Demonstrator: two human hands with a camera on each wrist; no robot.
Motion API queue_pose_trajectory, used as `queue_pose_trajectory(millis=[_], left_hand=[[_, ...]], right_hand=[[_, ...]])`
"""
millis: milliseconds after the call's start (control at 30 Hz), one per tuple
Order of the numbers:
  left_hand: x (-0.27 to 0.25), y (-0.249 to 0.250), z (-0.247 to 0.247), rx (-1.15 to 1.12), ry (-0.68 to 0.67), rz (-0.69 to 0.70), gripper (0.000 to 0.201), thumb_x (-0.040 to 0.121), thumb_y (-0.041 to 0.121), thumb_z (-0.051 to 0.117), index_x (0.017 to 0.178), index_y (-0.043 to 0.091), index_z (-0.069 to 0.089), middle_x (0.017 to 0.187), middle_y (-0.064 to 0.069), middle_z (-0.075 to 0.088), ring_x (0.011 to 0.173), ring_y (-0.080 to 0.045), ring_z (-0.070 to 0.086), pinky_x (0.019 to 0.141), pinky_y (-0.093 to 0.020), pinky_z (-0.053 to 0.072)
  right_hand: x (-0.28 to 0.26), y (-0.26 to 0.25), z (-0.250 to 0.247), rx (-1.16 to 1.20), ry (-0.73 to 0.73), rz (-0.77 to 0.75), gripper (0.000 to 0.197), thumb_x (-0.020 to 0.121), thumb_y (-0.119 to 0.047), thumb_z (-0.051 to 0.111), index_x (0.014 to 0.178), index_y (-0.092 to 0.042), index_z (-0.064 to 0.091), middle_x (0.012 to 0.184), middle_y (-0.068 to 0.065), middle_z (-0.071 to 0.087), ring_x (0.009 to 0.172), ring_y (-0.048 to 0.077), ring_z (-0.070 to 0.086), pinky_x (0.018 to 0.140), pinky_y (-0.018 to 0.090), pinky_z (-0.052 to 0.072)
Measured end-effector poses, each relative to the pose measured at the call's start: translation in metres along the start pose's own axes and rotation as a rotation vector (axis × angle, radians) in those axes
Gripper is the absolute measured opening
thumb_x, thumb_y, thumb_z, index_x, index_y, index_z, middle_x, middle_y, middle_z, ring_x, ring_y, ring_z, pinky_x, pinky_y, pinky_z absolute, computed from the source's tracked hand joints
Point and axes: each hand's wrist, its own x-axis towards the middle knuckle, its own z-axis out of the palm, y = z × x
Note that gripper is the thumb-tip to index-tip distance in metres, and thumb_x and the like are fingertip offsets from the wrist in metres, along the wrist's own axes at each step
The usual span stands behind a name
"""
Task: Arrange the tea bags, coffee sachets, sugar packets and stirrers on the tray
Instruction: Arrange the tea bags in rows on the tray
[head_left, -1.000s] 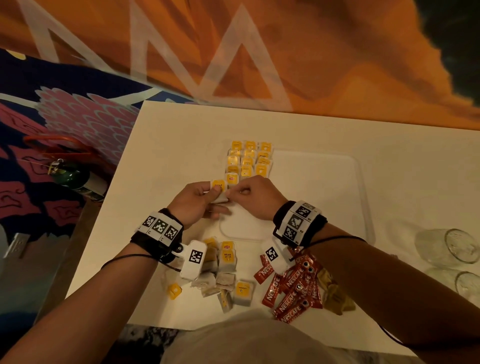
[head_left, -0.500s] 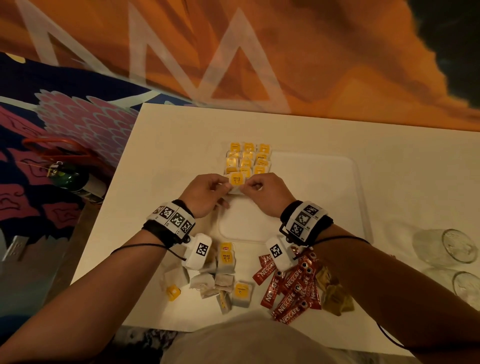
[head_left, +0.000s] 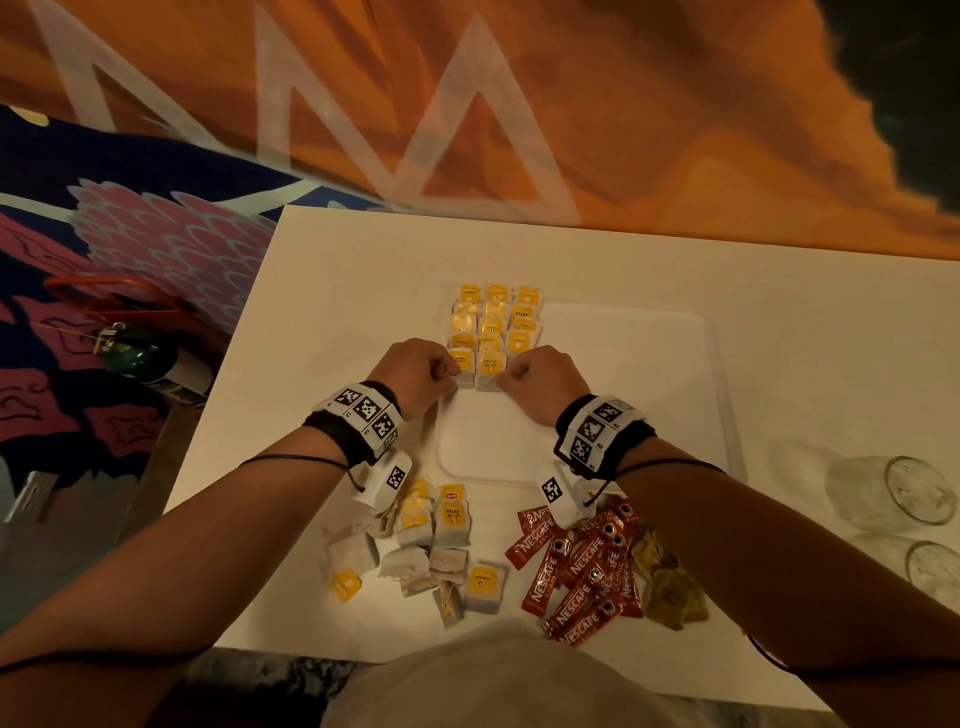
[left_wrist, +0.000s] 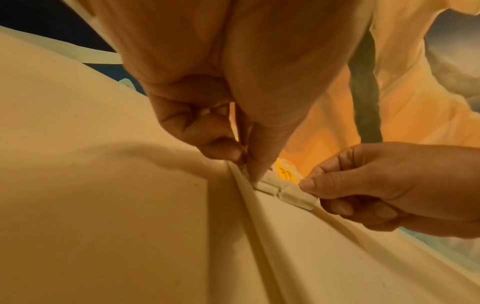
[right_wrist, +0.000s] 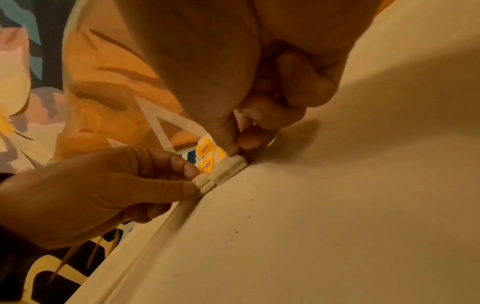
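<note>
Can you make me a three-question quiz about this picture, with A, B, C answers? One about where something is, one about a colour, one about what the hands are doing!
1. Where are the coffee sachets?
A. on the tray
B. on the table near the person
C. in a glass

2. What colour are the coffee sachets?
A. red
B. blue
C. green

3. What are the left hand and right hand doing?
A. resting flat
B. lifting a glass
C. each pinching a tea bag on the tray

Answers: 1 B, they lie in a pile off the tray. 2 A, red wrappers. 3 C, fingertips pinch the front bags' edges.
</note>
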Motion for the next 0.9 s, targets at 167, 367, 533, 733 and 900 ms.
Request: queue_pose_trajectory(millis=[167,367,533,733,900], left_hand=[[0.006,-0.001,-0.001,-0.019,-0.005,-0.030,0.008,0.084,0.018,0.074,0.082,0.025,0.069,0.078,0.006,0.065,0.069,-0.008,0.057,0.061,-0.014,0.039],[0.002,-0.001,-0.006,-0.033,-0.030,-0.026,0.005,0.084,0.022,0.075,0.083,0.022,0.070,0.080,0.005,0.068,0.070,-0.008,0.058,0.063,-0.018,0.041],[-0.013,-0.004,-0.015,-0.020,-0.102,-0.003,0.011,0.084,0.030,0.076,0.082,0.021,0.071,0.078,0.011,0.067,0.071,-0.006,0.060,0.065,-0.018,0.042],[-0.051,0.002,-0.021,0.073,-0.345,0.055,0.022,0.081,0.045,0.074,0.080,0.023,0.074,0.079,0.008,0.072,0.077,-0.010,0.066,0.073,-0.025,0.052],[-0.076,0.000,-0.013,0.211,-0.453,0.089,0.038,0.077,0.061,0.073,0.085,0.024,0.073,0.079,0.011,0.071,0.073,-0.005,0.065,0.074,-0.028,0.055]], right_hand=[[0.002,-0.005,0.003,-0.014,0.021,0.031,0.031,0.090,-0.039,0.069,0.063,-0.025,0.062,0.076,-0.003,0.069,0.076,0.020,0.066,0.065,0.027,0.045],[-0.002,-0.011,-0.005,-0.061,-0.006,0.032,0.026,0.089,-0.042,0.067,0.071,-0.023,0.065,0.083,-0.001,0.071,0.081,0.022,0.067,0.069,0.031,0.052],[-0.024,-0.018,-0.014,-0.137,-0.009,-0.036,0.021,0.091,-0.049,0.063,0.091,-0.028,0.066,0.094,-0.009,0.066,0.086,0.015,0.062,0.076,0.032,0.051],[-0.064,-0.022,-0.017,-0.093,-0.289,-0.274,0.024,0.089,-0.050,0.066,0.096,-0.028,0.072,0.084,-0.011,0.068,0.080,0.007,0.064,0.076,0.030,0.052],[-0.096,-0.014,-0.002,-0.294,-0.506,-0.425,0.033,0.089,-0.059,0.061,0.101,-0.030,0.074,0.088,-0.016,0.066,0.082,0.005,0.061,0.075,0.031,0.051]])
